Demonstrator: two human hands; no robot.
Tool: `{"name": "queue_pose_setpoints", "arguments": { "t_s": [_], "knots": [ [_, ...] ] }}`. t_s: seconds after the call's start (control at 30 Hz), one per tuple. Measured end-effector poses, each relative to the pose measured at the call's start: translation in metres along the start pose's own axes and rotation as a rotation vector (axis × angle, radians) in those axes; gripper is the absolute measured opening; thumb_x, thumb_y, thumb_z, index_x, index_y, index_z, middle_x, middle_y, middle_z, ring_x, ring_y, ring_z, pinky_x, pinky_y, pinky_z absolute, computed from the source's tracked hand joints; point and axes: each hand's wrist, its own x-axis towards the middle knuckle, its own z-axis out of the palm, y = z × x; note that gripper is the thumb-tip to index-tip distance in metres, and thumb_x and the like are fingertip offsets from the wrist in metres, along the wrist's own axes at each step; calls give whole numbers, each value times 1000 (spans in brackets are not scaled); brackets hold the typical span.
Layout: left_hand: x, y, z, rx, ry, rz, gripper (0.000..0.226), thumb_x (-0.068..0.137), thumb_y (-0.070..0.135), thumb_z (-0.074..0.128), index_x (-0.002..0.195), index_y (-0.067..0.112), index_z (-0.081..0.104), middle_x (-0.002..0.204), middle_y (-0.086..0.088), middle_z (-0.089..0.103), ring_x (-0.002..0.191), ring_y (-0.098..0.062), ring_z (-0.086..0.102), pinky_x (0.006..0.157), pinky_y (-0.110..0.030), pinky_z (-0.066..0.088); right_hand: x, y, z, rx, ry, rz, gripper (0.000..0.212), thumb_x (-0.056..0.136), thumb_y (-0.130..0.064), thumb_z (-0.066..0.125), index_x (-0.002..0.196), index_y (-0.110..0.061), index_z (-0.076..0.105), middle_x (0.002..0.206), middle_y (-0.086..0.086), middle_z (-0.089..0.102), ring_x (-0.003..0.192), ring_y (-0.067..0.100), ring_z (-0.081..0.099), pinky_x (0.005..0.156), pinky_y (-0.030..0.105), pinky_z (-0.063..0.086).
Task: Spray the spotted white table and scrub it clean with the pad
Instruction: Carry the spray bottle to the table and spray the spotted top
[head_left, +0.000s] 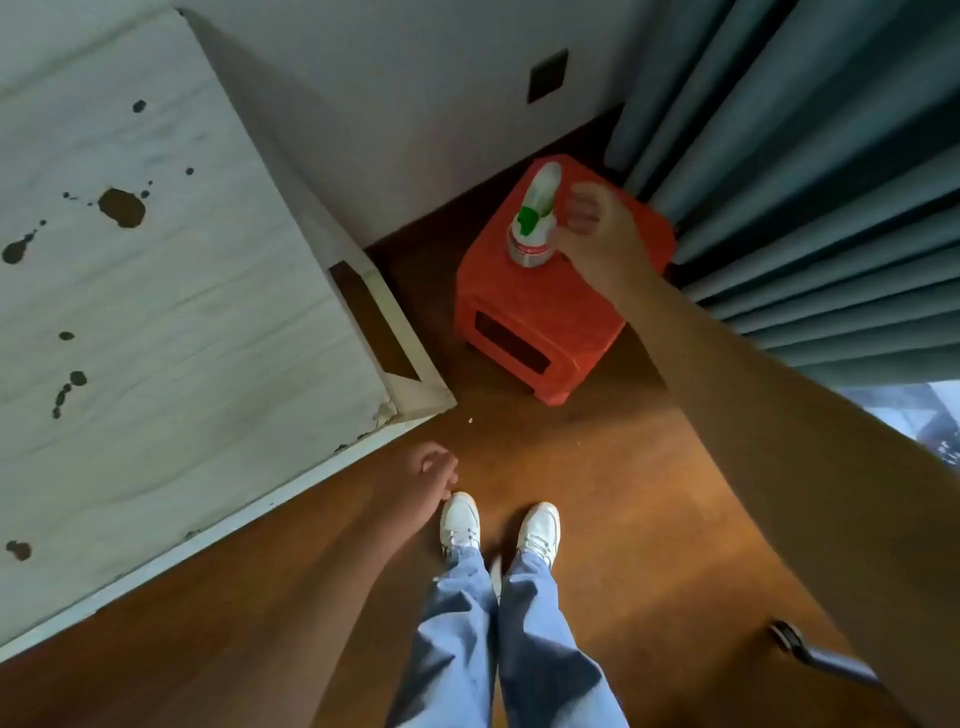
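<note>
- Floor (623, 493) of brown wood fills the lower and middle part of the view.
- White table (182, 322) takes up the left side, with its near right corner chipped.
- Teal curtain (805, 182) hangs in folds along the right, behind the stool.
- Right hand (597, 228), on a bare arm stretched out from the lower right, hovers over the stool's top just beside the spray bottle. Its fingers are bent and spread, not closed round the bottle, and blur hides whether the tips touch it.
- Left hand (421, 483) hangs just off the table's near edge, close to that chipped corner. Its fingers are loosely curled and hold nothing.
- Blue jeans (457, 649) run down to the feet.
- Red stool (535, 322) stands on the floor, apart from the table's right edge.
- Spray bottle (535, 218), white with a green part, stands upright near the stool's far edge.
- White shoes (460, 519) stand side by side on the floor.
- Brown spots (122, 208) are scattered across the tabletop, with the biggest towards the far left.
- Dark wall plate (547, 75) sits above the stool.
</note>
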Motion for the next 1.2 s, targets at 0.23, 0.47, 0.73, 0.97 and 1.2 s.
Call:
{"name": "queue_pose_setpoints", "arguments": {
  "t_s": [0.23, 0.47, 0.73, 0.97, 1.2],
  "knots": [
    [11, -37, -12, -5, 51, -50, 19, 106, 33, 49, 102, 22, 64, 98, 4, 72, 89, -14, 71, 81, -33, 57, 45, 0, 6, -275, -113, -262, 69, 88, -18, 71, 149, -21, 40, 151, 0, 39, 138, 14, 39, 114, 39, 40],
    [11, -51, -21, 19, 57, -78, 21, 106, 35, 47, 105, 22, 64, 100, 4, 72, 88, -12, 71, 77, -28, 55, 63, -17, 13, -483, -158, -368, 49, 81, -35, 73, 125, -18, 59, 119, 2, 59, 107, 17, 58, 86, 38, 55],
    [9, -44, -25, -28, 47, -65, 20, 106, 33, 48, 103, 21, 64, 99, 2, 72, 89, -16, 72, 89, -40, 57, 45, 3, 24, -523, -184, -236, 27, 85, -37, 69, 101, -16, 63, 93, 2, 66, 82, 18, 64, 65, 31, 51],
    [-21, -49, -29, -27, 52, -92, 19, 105, 36, 50, 106, 23, 64, 102, 4, 72, 90, -13, 71, 91, -42, 58, -39, 11, 13, -453, -149, -117, 31, 91, -34, 69, 119, -21, 64, 101, -9, 60, 82, 1, 57, 62, 16, 38],
    [-88, -40, -33, -26, 89, -85, 22, 107, 32, 48, 109, 21, 67, 104, 2, 72, 92, -16, 70, 88, -37, 57, -208, 10, -13, -288, -57, 108, 40, 86, -39, 74, 122, -24, 67, 106, -10, 66, 94, 10, 62, 72, 21, 42]
  ]
}}
